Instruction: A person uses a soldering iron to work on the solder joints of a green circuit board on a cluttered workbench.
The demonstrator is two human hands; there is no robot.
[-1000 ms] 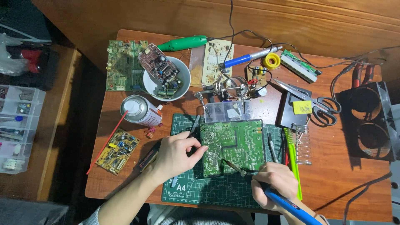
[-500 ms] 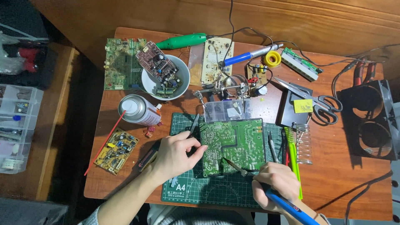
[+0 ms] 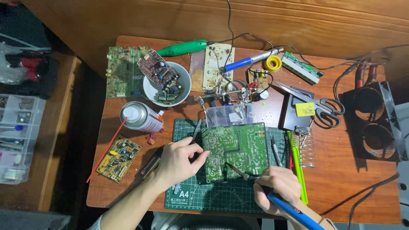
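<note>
Soldering iron tip (image 3: 233,168) still on green circuit board (image 3: 235,150); no change.
Left hand (image 3: 179,164) steadying board edge, fingers together; right hand (image 3: 277,185) clamped on iron handle.

- I see the circuit board (image 3: 235,149) lying on the cutting mat (image 3: 213,196), which sits on the desk (image 3: 341,179).
- The spray can (image 3: 139,117) lies left of the mat.
- Behind the can stands a bowl (image 3: 149,91) with boards in it.
- The scissors (image 3: 317,104) lie behind and to the right.

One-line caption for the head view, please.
Left hand steadies a green board on the mat; right hand applies a soldering iron.
</note>
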